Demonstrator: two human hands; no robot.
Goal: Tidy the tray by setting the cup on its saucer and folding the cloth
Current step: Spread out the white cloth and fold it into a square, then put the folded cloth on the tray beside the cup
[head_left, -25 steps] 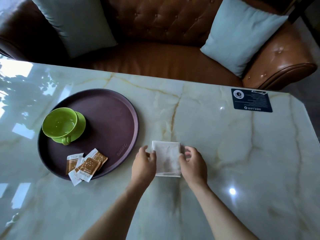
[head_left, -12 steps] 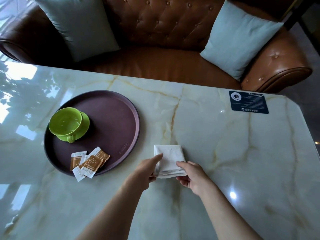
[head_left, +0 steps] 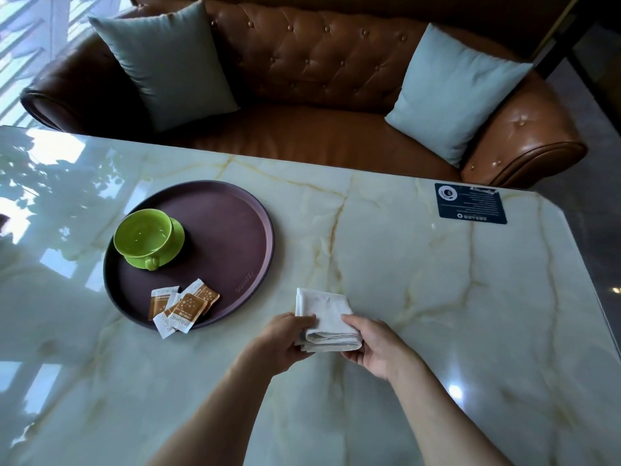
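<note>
The folded white cloth (head_left: 325,314) lay on the marble table (head_left: 437,297), just to the right of the round brown tray (head_left: 235,230), with its long axis running away from the person and its thick folded edge nearest them. That near end was lifted in both hands while the far end seemed to rest on the table. The left hand (head_left: 285,341) pinched the near left corner between thumb and curled fingers; the right hand (head_left: 373,348) gripped the near right corner, thumb on top and fingers tucked beneath.

On the tray's left half the green cup (head_left: 142,238) stood upright on its green saucer (head_left: 176,238), its handle pointing toward the person. Several small orange-and-white packets (head_left: 181,307) lay overlapping at the tray's near rim, one white corner sticking out over the edge onto the table.

To the right of the cloth the tabletop stretched bare to its angled right edge, with a dark card (head_left: 470,203) lying flat near the far right corner. Beyond the far edge sat a brown leather sofa (head_left: 319,79) with two pale cushions (head_left: 457,92).
</note>
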